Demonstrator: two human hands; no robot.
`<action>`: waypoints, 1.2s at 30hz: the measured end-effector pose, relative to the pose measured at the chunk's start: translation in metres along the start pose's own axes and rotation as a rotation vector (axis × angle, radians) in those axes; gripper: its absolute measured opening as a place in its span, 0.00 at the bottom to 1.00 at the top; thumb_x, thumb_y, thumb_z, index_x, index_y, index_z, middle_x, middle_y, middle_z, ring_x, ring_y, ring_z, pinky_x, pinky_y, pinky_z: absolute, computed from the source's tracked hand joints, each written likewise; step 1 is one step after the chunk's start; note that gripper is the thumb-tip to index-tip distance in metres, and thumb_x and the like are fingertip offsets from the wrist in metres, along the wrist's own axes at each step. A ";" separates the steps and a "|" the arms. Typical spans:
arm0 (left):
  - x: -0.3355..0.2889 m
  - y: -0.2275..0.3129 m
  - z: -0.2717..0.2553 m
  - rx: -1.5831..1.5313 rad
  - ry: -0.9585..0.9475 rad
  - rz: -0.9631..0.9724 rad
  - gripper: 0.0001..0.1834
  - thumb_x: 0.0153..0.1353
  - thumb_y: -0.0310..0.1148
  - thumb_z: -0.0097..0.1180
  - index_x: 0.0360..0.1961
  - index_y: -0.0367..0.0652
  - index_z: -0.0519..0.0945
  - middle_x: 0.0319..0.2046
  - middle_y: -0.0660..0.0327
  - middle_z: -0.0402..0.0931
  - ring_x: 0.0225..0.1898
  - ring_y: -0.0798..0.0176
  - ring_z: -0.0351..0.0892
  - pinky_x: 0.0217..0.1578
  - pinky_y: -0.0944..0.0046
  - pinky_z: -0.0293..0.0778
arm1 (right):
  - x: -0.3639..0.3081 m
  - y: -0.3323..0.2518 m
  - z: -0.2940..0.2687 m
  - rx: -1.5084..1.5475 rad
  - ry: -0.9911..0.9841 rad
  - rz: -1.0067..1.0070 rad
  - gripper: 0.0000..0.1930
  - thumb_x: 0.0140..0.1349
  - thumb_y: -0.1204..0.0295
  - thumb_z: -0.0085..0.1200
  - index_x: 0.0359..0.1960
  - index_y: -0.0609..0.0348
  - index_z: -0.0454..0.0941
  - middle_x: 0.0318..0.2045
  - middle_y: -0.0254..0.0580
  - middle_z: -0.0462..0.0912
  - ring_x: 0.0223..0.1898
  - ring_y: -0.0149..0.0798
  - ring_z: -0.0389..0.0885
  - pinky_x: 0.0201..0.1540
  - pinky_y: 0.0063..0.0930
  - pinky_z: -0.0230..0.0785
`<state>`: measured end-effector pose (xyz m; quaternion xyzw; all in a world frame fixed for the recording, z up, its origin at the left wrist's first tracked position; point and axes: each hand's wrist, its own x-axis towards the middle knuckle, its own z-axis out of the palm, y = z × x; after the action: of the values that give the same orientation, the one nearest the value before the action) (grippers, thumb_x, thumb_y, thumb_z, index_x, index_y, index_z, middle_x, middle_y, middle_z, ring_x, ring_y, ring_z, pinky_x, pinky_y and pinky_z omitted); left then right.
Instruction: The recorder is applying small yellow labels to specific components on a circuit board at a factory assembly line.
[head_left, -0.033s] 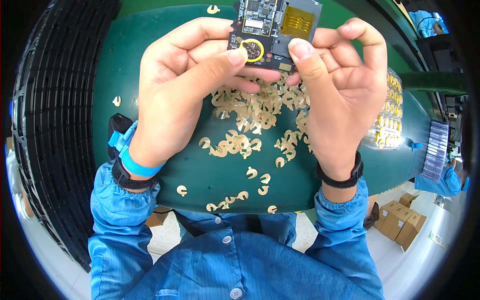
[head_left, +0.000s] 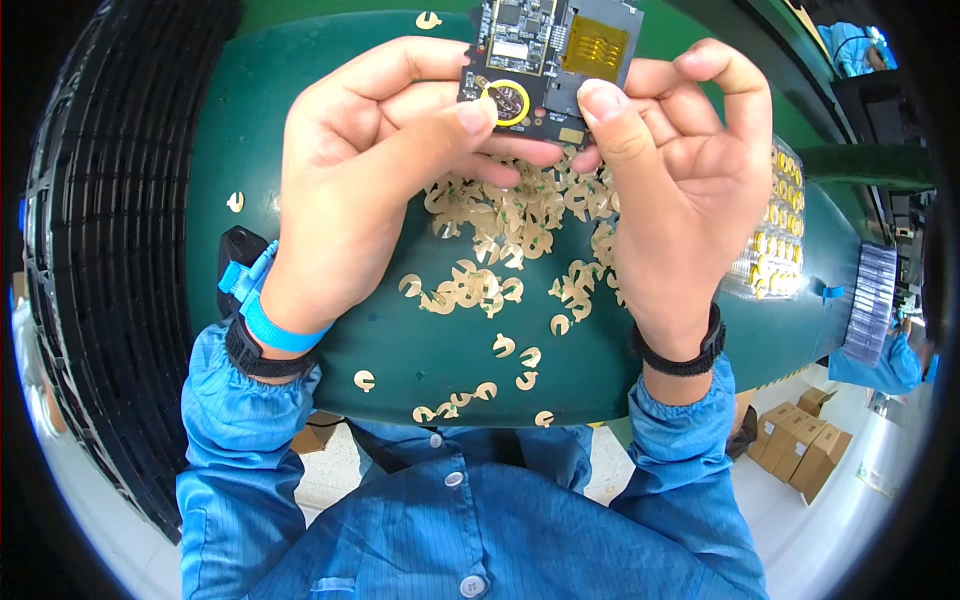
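Note:
Between both hands a black circuit board (head_left: 553,100) is held up over the green table mat (head_left: 300,385). My left hand (head_left: 365,165) is closed on the board's left edge, its thumb at a round coin cell (head_left: 508,102) with a yellow ring. My right hand (head_left: 680,165) grips the lower right corner, thumb on top and fingers behind. A square of amber tape (head_left: 596,46) covers part of a slot on the board. Below lies a loose pile of small cream ring-shaped pieces (head_left: 510,220) with notches, partly hidden by my hands.
A tall stack of black trays (head_left: 110,250) stands along the left. Clear trays of yellow-ringed coin cells (head_left: 778,245) sit on the right, with a stack of clear plastic trays (head_left: 872,305) beyond. Cardboard boxes (head_left: 800,440) stand on the floor at right. Another person's blue sleeve (head_left: 875,365) shows there.

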<state>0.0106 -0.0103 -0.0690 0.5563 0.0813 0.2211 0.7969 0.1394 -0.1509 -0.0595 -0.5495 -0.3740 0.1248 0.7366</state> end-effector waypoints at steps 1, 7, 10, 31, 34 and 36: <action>0.000 0.000 0.000 0.001 0.002 0.005 0.18 0.71 0.27 0.50 0.58 0.29 0.73 0.48 0.43 0.84 0.46 0.48 0.89 0.45 0.57 0.86 | 0.000 0.001 0.000 0.007 0.008 0.013 0.23 0.65 0.86 0.60 0.55 0.61 0.62 0.41 0.48 0.81 0.38 0.30 0.83 0.33 0.22 0.78; 0.001 -0.001 0.001 0.010 -0.030 0.036 0.15 0.71 0.25 0.50 0.56 0.29 0.73 0.49 0.43 0.84 0.45 0.47 0.89 0.44 0.58 0.86 | -0.002 -0.001 0.001 -0.011 0.019 0.070 0.21 0.66 0.86 0.58 0.55 0.59 0.63 0.41 0.46 0.81 0.38 0.29 0.83 0.32 0.22 0.78; 0.000 -0.002 -0.001 0.004 -0.041 0.061 0.15 0.71 0.25 0.52 0.56 0.30 0.73 0.49 0.43 0.84 0.45 0.48 0.89 0.43 0.58 0.86 | -0.001 0.001 0.001 -0.003 0.014 0.075 0.20 0.66 0.86 0.58 0.54 0.59 0.63 0.41 0.46 0.81 0.38 0.30 0.83 0.32 0.23 0.78; 0.001 -0.004 0.004 0.043 0.039 0.082 0.09 0.71 0.22 0.55 0.50 0.29 0.76 0.47 0.45 0.85 0.43 0.52 0.90 0.39 0.64 0.86 | -0.004 0.003 0.006 -0.074 0.015 -0.003 0.21 0.62 0.90 0.61 0.50 0.61 0.65 0.40 0.41 0.78 0.41 0.27 0.81 0.45 0.19 0.76; 0.000 -0.001 0.006 0.025 0.039 0.074 0.10 0.71 0.21 0.55 0.51 0.27 0.76 0.47 0.44 0.85 0.43 0.52 0.90 0.39 0.63 0.88 | -0.005 0.002 0.007 -0.055 0.014 0.002 0.21 0.62 0.90 0.61 0.50 0.61 0.65 0.41 0.40 0.78 0.42 0.27 0.81 0.45 0.19 0.76; 0.000 -0.002 0.006 0.016 0.038 0.073 0.10 0.71 0.21 0.54 0.51 0.27 0.75 0.48 0.44 0.84 0.43 0.52 0.90 0.40 0.62 0.88 | -0.005 0.002 0.006 -0.040 0.019 0.015 0.21 0.62 0.90 0.61 0.50 0.61 0.65 0.41 0.40 0.78 0.42 0.27 0.81 0.45 0.19 0.76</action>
<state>0.0131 -0.0164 -0.0685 0.5609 0.0777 0.2599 0.7822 0.1323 -0.1483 -0.0629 -0.5681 -0.3653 0.1175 0.7280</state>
